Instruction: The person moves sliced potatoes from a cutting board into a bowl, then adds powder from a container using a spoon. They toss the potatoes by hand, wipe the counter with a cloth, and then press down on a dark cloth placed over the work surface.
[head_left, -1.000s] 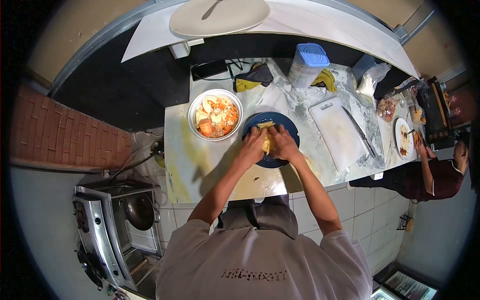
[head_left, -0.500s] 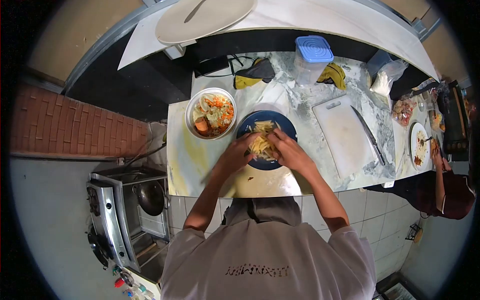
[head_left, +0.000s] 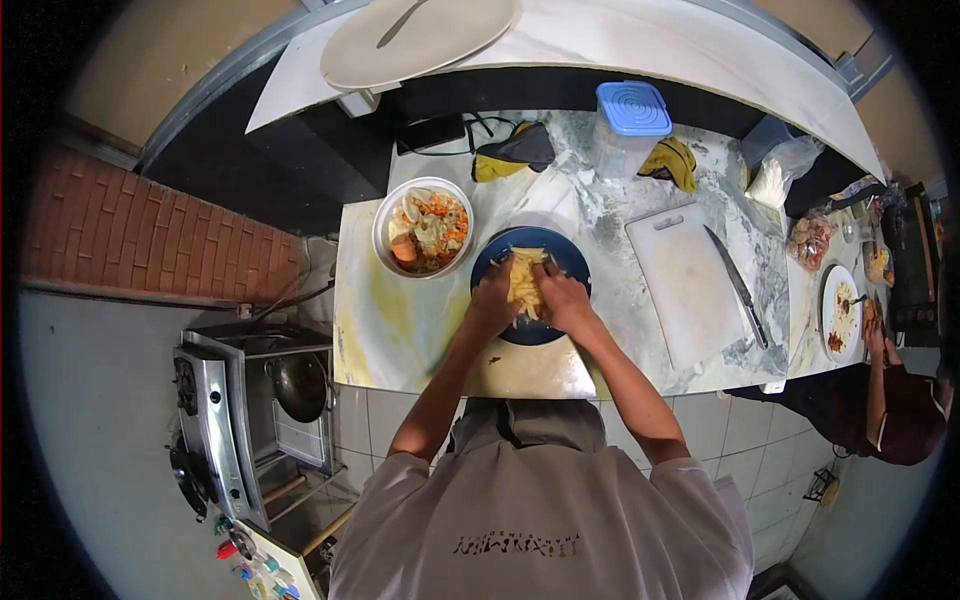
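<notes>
Your left hand and right hand have drawn closer together since the earlier frame, and now grasp the pale strips from both sides inside the blue bowl, toward the worktop's near edge. Squeeze too hard and you could snap strips; lift unevenly and some may spill over the rim.

bowl: dark blue | strips: pale yellow | counter: white, grey-veined
</notes>
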